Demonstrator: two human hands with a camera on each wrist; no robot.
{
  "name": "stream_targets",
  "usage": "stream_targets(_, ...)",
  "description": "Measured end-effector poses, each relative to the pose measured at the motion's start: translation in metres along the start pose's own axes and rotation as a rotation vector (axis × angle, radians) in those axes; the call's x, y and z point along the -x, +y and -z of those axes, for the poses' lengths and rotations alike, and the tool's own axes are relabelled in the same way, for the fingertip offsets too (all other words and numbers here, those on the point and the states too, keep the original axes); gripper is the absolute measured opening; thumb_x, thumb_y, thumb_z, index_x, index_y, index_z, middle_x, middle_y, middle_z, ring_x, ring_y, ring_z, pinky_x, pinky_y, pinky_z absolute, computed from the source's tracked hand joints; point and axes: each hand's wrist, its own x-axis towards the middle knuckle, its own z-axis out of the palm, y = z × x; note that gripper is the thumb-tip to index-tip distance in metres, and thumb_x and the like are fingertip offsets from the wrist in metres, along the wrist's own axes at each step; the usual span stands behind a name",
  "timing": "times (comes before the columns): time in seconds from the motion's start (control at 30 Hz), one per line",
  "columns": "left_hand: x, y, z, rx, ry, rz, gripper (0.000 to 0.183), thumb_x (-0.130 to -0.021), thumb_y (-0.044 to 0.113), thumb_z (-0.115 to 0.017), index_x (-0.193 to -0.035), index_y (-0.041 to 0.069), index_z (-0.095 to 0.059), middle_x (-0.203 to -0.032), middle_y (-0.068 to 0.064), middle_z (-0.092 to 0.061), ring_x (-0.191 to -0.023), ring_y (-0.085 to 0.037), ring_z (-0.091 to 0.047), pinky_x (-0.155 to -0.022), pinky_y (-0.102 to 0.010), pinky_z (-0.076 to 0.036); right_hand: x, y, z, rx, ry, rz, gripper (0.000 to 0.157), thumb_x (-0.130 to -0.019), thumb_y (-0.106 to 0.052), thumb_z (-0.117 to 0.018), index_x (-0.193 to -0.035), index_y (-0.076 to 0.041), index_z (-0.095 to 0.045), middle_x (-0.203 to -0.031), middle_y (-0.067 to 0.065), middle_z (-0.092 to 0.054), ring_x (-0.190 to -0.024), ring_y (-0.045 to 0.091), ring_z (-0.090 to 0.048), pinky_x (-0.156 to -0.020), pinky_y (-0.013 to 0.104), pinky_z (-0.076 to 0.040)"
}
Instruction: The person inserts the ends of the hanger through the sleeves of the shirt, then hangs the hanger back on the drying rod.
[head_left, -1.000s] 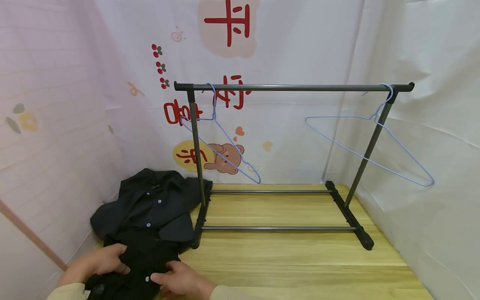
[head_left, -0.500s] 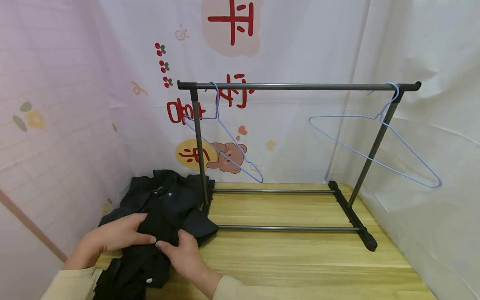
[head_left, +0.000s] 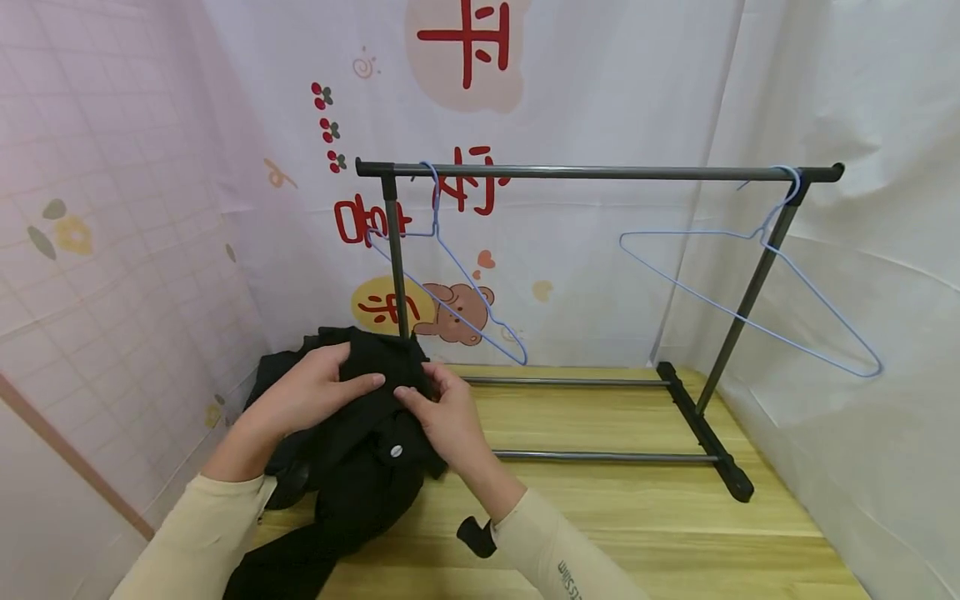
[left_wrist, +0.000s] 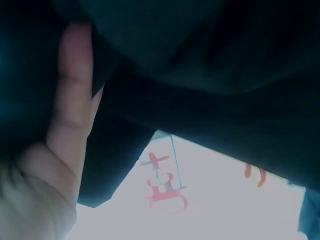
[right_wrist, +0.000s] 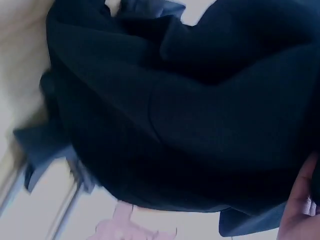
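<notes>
My left hand [head_left: 311, 392] and right hand [head_left: 450, 417] hold a bunched black shirt [head_left: 360, 492] between them at the left, with a white button [head_left: 396, 451] showing below. Thumbs face each other on the near side; most of the other fingers are hidden by cloth. One end of the shirt hangs down to the front of the table. Behind it, partly covered, lies a second dark shirt [head_left: 273, 367]. In the left wrist view, dark cloth [left_wrist: 200, 45] spreads over the fingers; in the right wrist view, the held shirt [right_wrist: 200, 120] fills most of the picture.
A metal clothes rack [head_left: 600, 172] stands at the back on the wooden table [head_left: 637, 517]. Blue wire hangers hang from its bar, a left hanger [head_left: 491, 319] and a right hanger [head_left: 763, 233]. Printed cloth [head_left: 585, 92] walls the table in.
Both hands have moved up and to the right, lifting the black shirt over the second one and across the rack's left foot. The rack and hangers stay in place.
</notes>
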Motion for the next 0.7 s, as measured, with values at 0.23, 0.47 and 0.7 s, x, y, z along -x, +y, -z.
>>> stream_targets(0.23,-0.028,-0.002,-0.067,0.147,0.085,-0.066,0.031,-0.099,0.018,-0.063,-0.126,0.003,-0.059,-0.119,-0.013,-0.065,-0.104,-0.025,-0.063,-0.086,-0.041,-0.052,0.007,0.019,0.043,0.238,0.05,0.082,0.043,-0.097,-0.022,-0.066,-0.135,-0.004,-0.056,-0.127,0.012,-0.062,-0.116,0.025,-0.06,-0.097,0.044,-0.047)
stream_targets(0.47,-0.044,-0.013,-0.145,0.349,-0.008,-0.049,0.032,-0.101,0.01,-0.057,-0.133,0.004,-0.057,-0.133,-0.015,-0.058,-0.121,-0.033,-0.056,-0.098,-0.05,-0.045,0.023,0.06,0.086,0.457,0.018,0.022,0.072,-0.09,-0.029,-0.075,-0.146,0.001,-0.041,-0.143,0.022,-0.048,-0.13,0.038,-0.048,-0.103,0.054,-0.041)
stream_targets(0.7,-0.062,0.007,-0.187,0.266,-0.168,-0.043,0.029,-0.105,0.017,-0.052,-0.129,0.002,-0.058,-0.122,-0.014,-0.061,-0.105,-0.027,-0.061,-0.087,-0.041,-0.049,0.029,0.078,0.12,0.54,0.33,0.005,0.037,-0.087,-0.007,-0.075,-0.121,-0.002,-0.06,-0.108,0.017,-0.068,-0.095,0.033,-0.067,-0.078,0.046,-0.055)
